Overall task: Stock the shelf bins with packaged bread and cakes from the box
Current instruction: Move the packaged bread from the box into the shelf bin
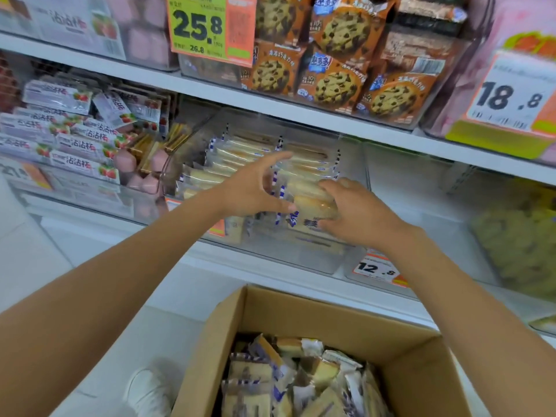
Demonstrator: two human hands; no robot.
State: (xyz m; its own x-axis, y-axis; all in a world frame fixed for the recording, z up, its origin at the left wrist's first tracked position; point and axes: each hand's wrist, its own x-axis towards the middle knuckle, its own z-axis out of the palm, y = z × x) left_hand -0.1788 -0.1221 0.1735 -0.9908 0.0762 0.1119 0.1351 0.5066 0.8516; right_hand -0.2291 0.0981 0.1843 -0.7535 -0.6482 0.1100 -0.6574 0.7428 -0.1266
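We observed clear-wrapped cake packets (240, 155) with blue-and-white striped edges stacked in rows inside the transparent shelf bin (301, 261), one further packet (313, 206) gripped at its front by the right hand (358, 216), and loose packets (270, 383) jumbled in the open cardboard box (301, 308) below.

Box (304, 311) below bin (301, 260), cakes (304, 165) apparently in both
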